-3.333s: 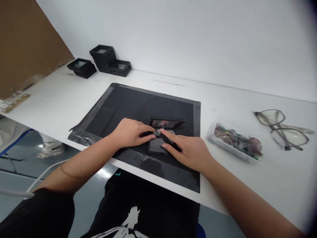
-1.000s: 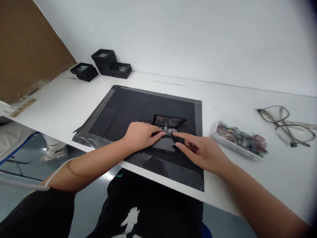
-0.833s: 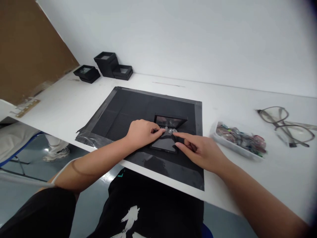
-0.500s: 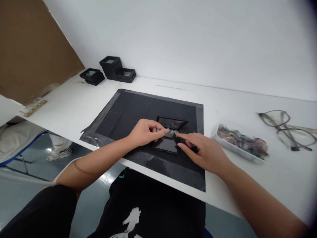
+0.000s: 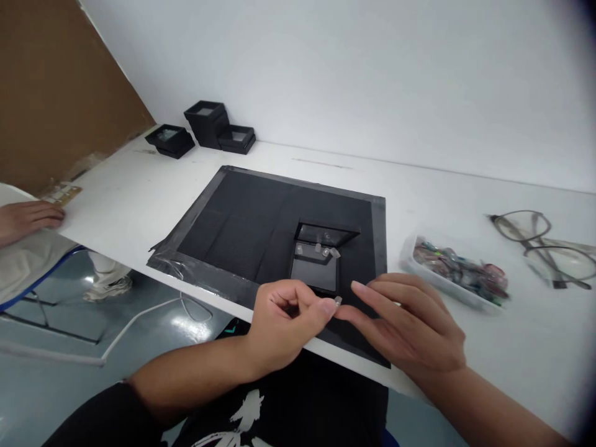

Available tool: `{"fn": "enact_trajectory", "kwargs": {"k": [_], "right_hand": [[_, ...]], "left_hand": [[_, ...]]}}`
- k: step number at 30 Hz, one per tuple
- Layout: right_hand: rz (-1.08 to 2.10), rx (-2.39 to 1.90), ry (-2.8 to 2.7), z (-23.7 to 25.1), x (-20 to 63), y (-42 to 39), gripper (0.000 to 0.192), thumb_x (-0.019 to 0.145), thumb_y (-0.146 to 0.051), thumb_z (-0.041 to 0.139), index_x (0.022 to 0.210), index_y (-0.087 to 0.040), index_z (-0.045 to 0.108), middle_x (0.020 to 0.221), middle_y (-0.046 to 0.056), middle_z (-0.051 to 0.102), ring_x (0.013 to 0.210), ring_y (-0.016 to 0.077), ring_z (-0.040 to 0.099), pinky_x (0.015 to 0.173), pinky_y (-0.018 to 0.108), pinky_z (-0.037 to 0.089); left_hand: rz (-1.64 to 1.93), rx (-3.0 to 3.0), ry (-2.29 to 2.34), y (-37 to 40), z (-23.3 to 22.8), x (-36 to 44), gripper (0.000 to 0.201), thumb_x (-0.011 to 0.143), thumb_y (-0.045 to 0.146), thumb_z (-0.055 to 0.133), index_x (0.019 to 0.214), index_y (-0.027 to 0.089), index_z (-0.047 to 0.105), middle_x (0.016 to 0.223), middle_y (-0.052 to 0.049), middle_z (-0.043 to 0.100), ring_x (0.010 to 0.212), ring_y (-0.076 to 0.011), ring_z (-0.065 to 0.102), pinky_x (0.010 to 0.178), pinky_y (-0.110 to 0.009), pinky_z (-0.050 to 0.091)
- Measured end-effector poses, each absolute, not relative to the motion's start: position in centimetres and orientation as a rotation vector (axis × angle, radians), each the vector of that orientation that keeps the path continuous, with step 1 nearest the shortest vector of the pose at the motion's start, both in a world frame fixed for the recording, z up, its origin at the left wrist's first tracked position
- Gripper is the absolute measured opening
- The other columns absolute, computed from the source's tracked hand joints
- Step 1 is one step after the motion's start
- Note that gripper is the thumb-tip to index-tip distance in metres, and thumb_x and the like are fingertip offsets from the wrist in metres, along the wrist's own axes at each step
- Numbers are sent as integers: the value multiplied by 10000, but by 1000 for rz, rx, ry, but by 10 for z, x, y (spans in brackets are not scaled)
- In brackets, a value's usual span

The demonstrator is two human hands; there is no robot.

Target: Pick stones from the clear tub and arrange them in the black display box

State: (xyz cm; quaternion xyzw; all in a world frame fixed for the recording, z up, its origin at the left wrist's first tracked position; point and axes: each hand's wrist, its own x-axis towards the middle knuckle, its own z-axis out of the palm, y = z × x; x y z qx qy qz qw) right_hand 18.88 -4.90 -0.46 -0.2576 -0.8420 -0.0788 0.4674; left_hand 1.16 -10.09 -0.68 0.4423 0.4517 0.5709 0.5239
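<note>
A small clear piece [image 5: 338, 301] is held at the fingertips of the left hand [image 5: 284, 323], pinched between thumb and forefinger above the near part of the black mat [image 5: 242, 217]. The right hand [image 5: 419, 329] reaches in from the other side, its thumb tip right at the piece, though whether it touches is hard to tell; its fingers are stretched out and held apart from the thumb. Just beyond the hands, the open black box [image 5: 315, 277] lies on the mat with its lid [image 5: 328, 234] raised along the far side, and a few little clear bits [image 5: 325, 251] sit in the box's far part. Bare mat stretches left of the box, while the strip to its right is narrower. The front edge of the white tabletop [image 5: 442, 192] runs beneath both forearms. To the right of the mat, near the right hand, is a plastic tub [image 5: 460, 273] full of mixed small bits, with glasses [image 5: 542, 239] past it. Black boxes [image 5: 207, 124] stand well away at the back left, by the wall, and another person's hand [image 5: 30, 218] is at the tabletop's left end.
</note>
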Motion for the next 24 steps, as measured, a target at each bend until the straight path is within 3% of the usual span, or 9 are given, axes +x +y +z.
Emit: {"fn": "enact_trajectory", "kwargs": {"k": [4, 9, 15, 19, 24], "right_hand": [[-54, -647, -2035, -9, 188, -46, 480, 782, -172, 785, 1216, -336, 662, 752, 8, 693, 660, 197, 650, 583, 354, 566], [55, -584, -2039, -13, 185, -46, 603, 768, -58, 751, 1301, -317, 640, 817, 3, 744, 684, 189, 678, 606, 342, 605], [181, -614, -1983, -13, 182, -48, 620, 749, 3, 737, 1294, -282, 655, 900, 54, 751, 759, 204, 687, 657, 374, 601], [249, -695, -1948, -16, 180, -49, 495, 788, -52, 727, 1215, -299, 691, 888, 44, 743, 760, 200, 679, 676, 392, 594], [540, -864, -1948, -19, 182, -49, 269, 847, -152, 699, 1084, -275, 736, 851, 31, 729, 705, 164, 664, 577, 301, 560]], "left_hand": [[1387, 1069, 1127, -99, -12, 18, 363, 801, 372, 725, 548, 172, 558, 491, 44, 445, 477, -58, 367, 454, -215, 342], [1408, 981, 1180, -94, -23, 30, 338, 819, 407, 711, 599, 172, 609, 514, 42, 476, 498, -63, 392, 481, -222, 356], [1427, 940, 1132, -88, -24, 36, 353, 813, 417, 711, 592, 163, 601, 508, 49, 456, 500, -58, 371, 488, -214, 343], [1414, 917, 1101, -84, -23, 32, 339, 803, 409, 717, 602, 155, 618, 507, 49, 450, 503, -54, 362, 495, -209, 331], [1350, 967, 1133, -83, -31, 29, 310, 796, 452, 729, 694, 160, 716, 548, 19, 537, 518, -64, 397, 500, -220, 339]]}}
